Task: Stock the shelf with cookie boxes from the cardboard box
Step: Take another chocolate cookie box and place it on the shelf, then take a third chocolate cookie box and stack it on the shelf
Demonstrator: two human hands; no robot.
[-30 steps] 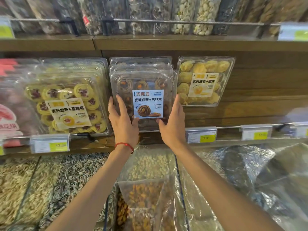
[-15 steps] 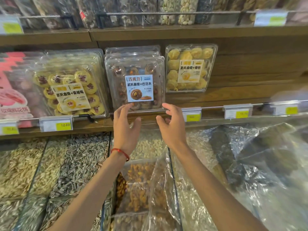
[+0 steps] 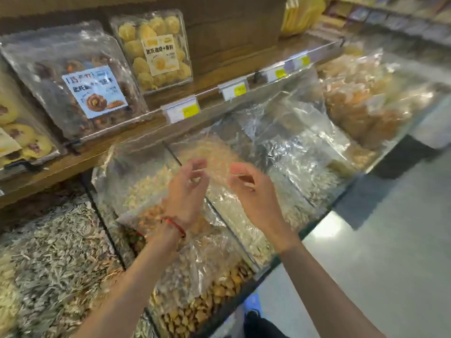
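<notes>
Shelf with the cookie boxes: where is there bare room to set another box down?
Bare wooden shelf lies right of the yellow cookie box, up to the yellow packs. Leftward it is crowded: the chocolate cookie box and jam cookie box stand close together.

Only one view, from up on the head. Looks forward and down at the wooden shelf, from close in front of it. Leans sideways next to the shelf edge. Takes in the bins below the shelf and floor beside it.
</notes>
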